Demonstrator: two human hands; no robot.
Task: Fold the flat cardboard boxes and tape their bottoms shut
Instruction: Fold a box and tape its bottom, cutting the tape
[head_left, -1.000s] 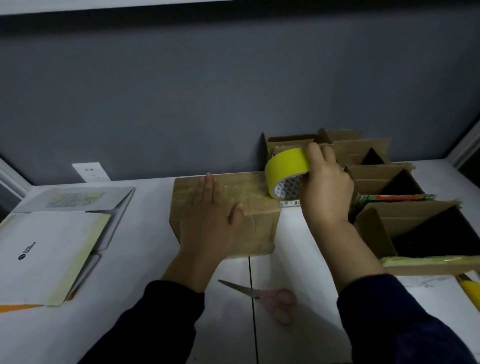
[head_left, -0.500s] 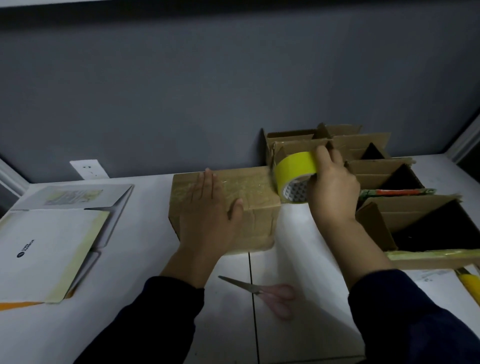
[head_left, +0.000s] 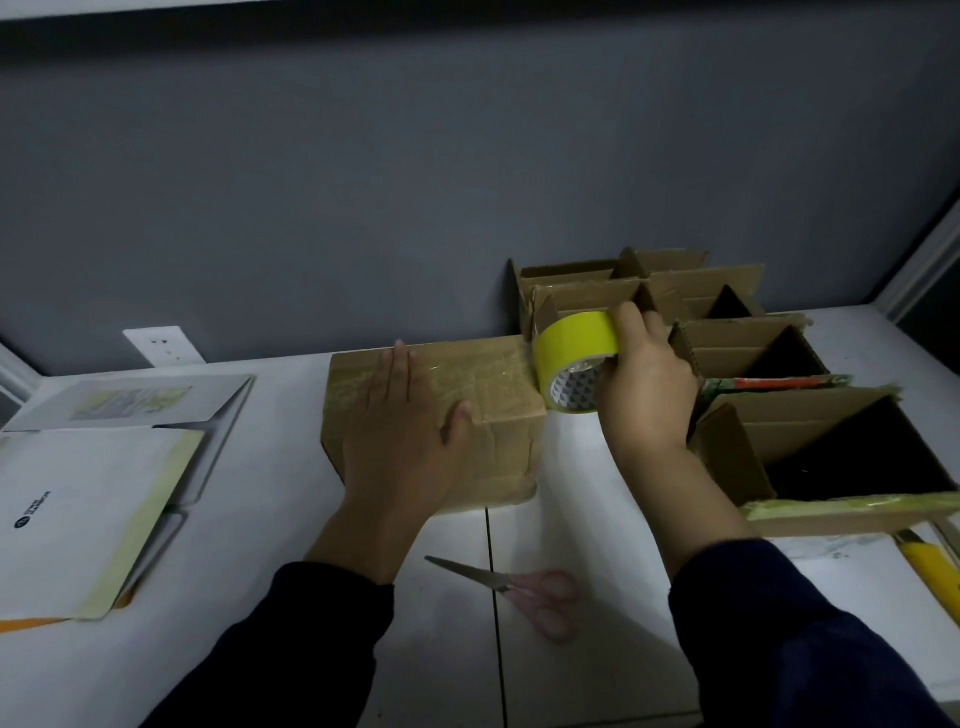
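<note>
A brown cardboard box lies upside down at the middle of the white table, its closed flaps covered with shiny tape. My left hand presses flat on the box's top, fingers spread. My right hand grips a yellow tape roll at the box's right edge, the roll touching the corner. A strip of tape runs from the roll leftward across the box top.
Several open cardboard boxes stand in a row at the right, one holding a red-green item. Pink-handled scissors lie near the front. Flat white sheets lie at left. A yellow knife sits at the right edge. A wall socket is behind.
My right hand has moved the tape roll slightly down and right along the box's right edge. My left hand stays pressed on the box.
</note>
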